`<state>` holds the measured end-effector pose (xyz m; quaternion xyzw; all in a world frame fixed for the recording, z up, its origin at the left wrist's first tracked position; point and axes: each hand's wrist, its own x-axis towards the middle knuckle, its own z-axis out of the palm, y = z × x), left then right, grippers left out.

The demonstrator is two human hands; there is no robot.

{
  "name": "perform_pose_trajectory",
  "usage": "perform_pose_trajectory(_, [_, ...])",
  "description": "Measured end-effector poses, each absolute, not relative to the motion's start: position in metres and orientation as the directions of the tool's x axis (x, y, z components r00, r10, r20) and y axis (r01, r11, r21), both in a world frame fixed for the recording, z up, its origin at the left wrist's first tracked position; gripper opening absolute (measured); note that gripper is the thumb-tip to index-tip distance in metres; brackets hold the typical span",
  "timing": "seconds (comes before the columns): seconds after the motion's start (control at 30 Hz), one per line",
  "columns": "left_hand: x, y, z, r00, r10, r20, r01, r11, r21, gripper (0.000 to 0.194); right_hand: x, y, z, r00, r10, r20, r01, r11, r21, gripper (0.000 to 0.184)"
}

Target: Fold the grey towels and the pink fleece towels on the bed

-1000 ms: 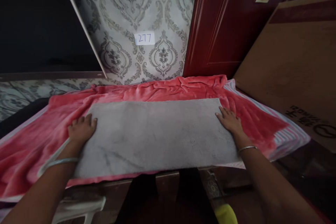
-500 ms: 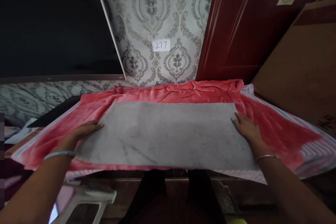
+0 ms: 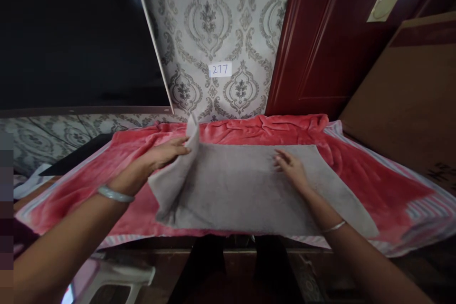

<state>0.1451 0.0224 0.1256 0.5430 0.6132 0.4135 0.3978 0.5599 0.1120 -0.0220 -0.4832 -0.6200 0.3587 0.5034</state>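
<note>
A grey towel (image 3: 242, 190) lies across a red plush blanket (image 3: 89, 175), its right part flat. The left end of the towel is raised and folding inward, standing up as a flap. My left hand (image 3: 166, 152), with a pale bangle on its wrist, grips this raised end, the fingers against its outer side. Over the towel's right half is my right hand (image 3: 292, 166), fingers apart and slightly bent, holding nothing. Whether its fingertips touch the fabric I cannot tell.
Behind the blanket is a patterned wall with a "277" label (image 3: 220, 69). A dark screen (image 3: 78, 38) hangs at left. A red door (image 3: 320, 42) and a large cardboard box (image 3: 409, 99) stand at right. A white plastic stool (image 3: 124, 275) is below left.
My left hand has moved right and up, lifting the towel's left end. My right hand has left the right edge and shifted inward over the towel.
</note>
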Motion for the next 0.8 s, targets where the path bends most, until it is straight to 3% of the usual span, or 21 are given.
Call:
perform_pose_trajectory(0.1, [0.207,0.028,0.116,0.113,0.986,-0.119,0.344,0.073,0.936,0.077,0.501,0.086,-0.020,-0.279,0.960,0.013,-0.063,-0.005,-0.998,0.065])
perform_pose_trajectory(0.2, [0.256,0.029,0.083,0.340,0.921,-0.188,0.264,0.099,0.959,0.090,0.468,0.066,-0.028,-0.462,0.873,-0.155,-0.190,-0.268,-0.944,0.065])
perform_pose_trajectory(0.27, [0.278,0.028,0.054,0.530,0.818,-0.224,0.186,0.145,0.972,0.087,0.460,0.060,-0.036,-0.504,0.850,-0.151,-0.224,-0.298,-0.928,0.067])
perform_pose_trajectory(0.37, [0.287,0.023,0.019,0.582,0.787,-0.206,0.134,0.157,0.979,0.064,0.462,0.062,-0.046,-0.489,0.867,-0.094,-0.243,-0.239,-0.940,0.060])
perform_pose_trajectory(0.5, [0.259,0.014,0.011,0.338,0.938,-0.077,0.107,0.043,0.993,0.051,0.460,0.067,-0.052,-0.378,0.923,-0.072,-0.172,-0.146,-0.974,0.055])
perform_pose_trajectory(0.57, [0.234,0.007,0.016,0.093,0.995,0.038,0.158,-0.052,0.986,0.044,0.454,0.069,-0.049,-0.307,0.950,-0.055,-0.111,-0.094,-0.989,0.051])
perform_pose_trajectory(0.67, [0.198,-0.002,0.019,-0.270,0.942,0.200,0.267,-0.126,0.955,0.037,0.449,0.075,-0.036,-0.251,0.968,-0.007,-0.061,-0.023,-0.998,0.048])
perform_pose_trajectory(0.73, [0.181,-0.006,0.015,-0.394,0.895,0.210,0.271,-0.105,0.957,0.042,0.454,0.083,-0.027,-0.236,0.971,0.042,-0.056,0.029,-0.998,0.051])
perform_pose_trajectory(0.8, [0.173,-0.009,0.007,-0.422,0.897,0.129,0.198,-0.047,0.979,0.053,0.467,0.091,-0.022,-0.197,0.978,0.074,-0.028,0.070,-0.997,0.057])
